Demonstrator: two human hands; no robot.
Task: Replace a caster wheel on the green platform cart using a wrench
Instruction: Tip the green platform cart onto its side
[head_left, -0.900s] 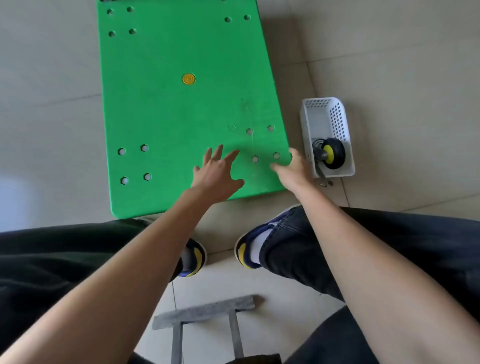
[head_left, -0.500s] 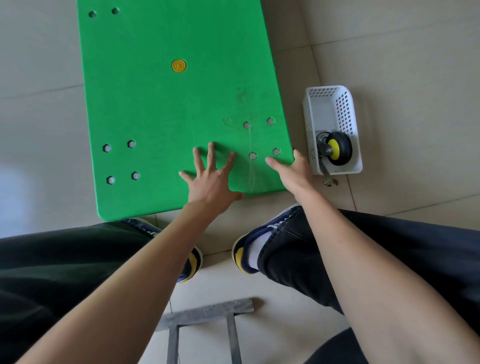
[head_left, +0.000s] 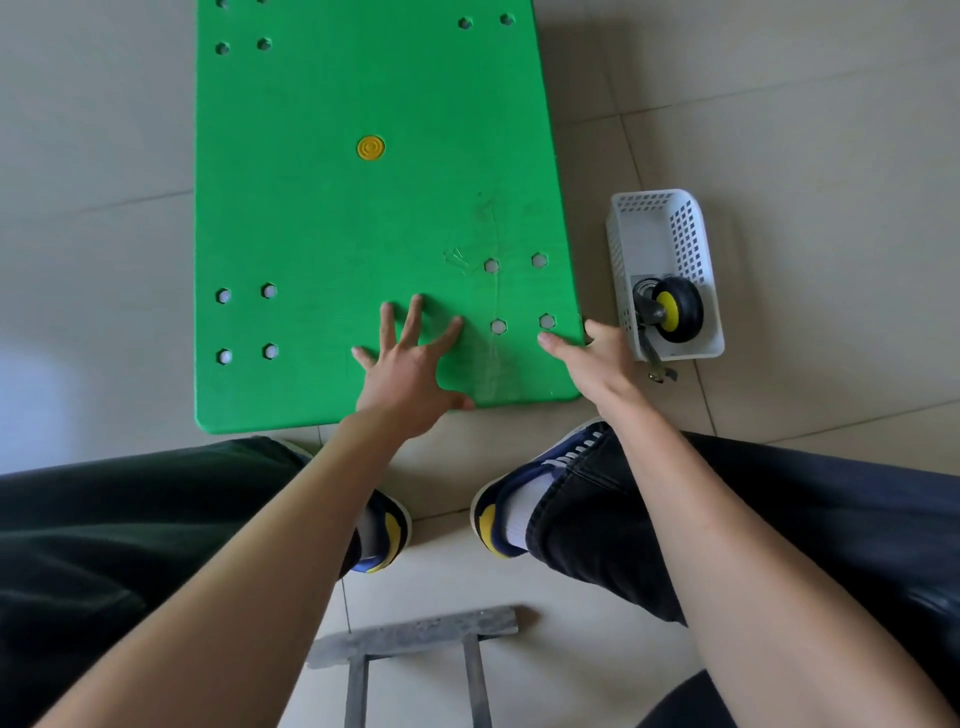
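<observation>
Nearest the camera, a grey metal frame (head_left: 415, 636) was seen lying on the tiled floor (head_left: 779, 130) between the person's legs. Beyond it, two blue, white and yellow shoes (head_left: 498, 519) were planted on the tiles, partly covered by dark trousers (head_left: 779, 519).

Both bare forearms were stretched forward to the green platform cart (head_left: 337, 218), which lay flat on the floor. The left hand (head_left: 410, 364) was laid palm down on the deck close to its near edge, the fingers spread wide and straight, nothing being held. The right hand (head_left: 592, 358) was placed at the near right corner of the deck, the index finger extended over the top surface and the thumb against the right edge; how the other fingers lay could not be told.

Hexagonal bolt holes (head_left: 519, 293) were grouped in fours on the deck, one group just beyond the right hand. A yellow disc (head_left: 371, 148) was set near the deck's middle.

Just beside the cart's right edge, a white perforated basket (head_left: 660, 234) was standing on the floor. A black and yellow caster wheel (head_left: 672, 309) was held in its near end, and a metal wrench (head_left: 657, 361) was seen poking out over the near rim.
</observation>
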